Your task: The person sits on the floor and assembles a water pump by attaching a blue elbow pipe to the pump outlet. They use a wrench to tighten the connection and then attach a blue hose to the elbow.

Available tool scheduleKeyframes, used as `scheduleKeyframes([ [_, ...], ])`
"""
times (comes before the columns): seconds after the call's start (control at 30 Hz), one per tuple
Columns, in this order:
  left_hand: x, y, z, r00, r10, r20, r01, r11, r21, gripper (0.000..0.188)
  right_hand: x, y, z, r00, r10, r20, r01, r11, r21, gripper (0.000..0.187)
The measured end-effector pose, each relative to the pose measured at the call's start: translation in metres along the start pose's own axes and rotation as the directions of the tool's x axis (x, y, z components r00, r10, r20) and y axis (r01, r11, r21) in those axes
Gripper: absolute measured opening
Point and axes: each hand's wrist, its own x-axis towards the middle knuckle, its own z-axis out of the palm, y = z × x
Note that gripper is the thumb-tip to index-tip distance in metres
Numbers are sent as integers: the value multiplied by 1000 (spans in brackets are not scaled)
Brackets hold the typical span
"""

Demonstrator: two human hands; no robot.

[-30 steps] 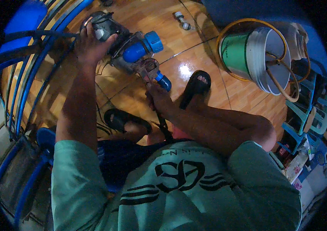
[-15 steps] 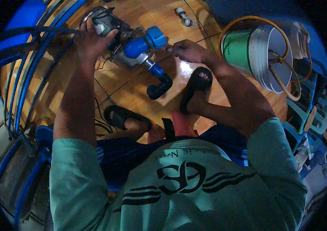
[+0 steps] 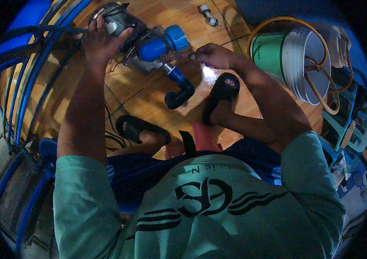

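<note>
A water pump (image 3: 125,30) with a dark, worn motor lies on the floor at the far left. On its near right side sits a thick blue pipe elbow (image 3: 153,48) with a ribbed blue collar. A smaller blue-and-black elbow pipe (image 3: 181,92) points toward me. My left hand (image 3: 101,45) grips the motor housing, fingers and thumb apart around it. In my right hand (image 3: 213,56) is a slim reddish-brown tool (image 3: 179,56), its kind unclear. The tool's far end reaches the pump body just below the blue elbow; whether it touches cannot be told.
A small white pipe fitting (image 3: 209,16) lies on the wood-look floor. To the right, a white and green bucket (image 3: 274,56) is tipped on its side with a yellow-brown hose (image 3: 293,19) around it. Blue-edged chair frames (image 3: 32,86) crowd the left.
My right hand has turned slightly, and the tool now shows in front of the pump, further left than before. The left hand stays on the motor.
</note>
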Motion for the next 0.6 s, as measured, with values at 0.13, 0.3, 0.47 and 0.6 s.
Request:
scheduleKeyframes([
  [0.13,4,8,-7,998,-48,42,49,999,-9,115,-3,-8,-12,999,-1,-33,0,999,-51,62],
  [0.3,2,15,-8,992,-116,57,112,992,63,117,5,3,-13,996,30,-84,-31,1000,0,61],
  [0.47,2,6,-3,991,-119,64,115,991,63,119,0,-2,-12,997,25,73,-31,996,78,62],
  [0.6,2,10,-4,993,-108,41,108,994,6,115,-10,1,13,997,76,27,-80,964,255,56],
])
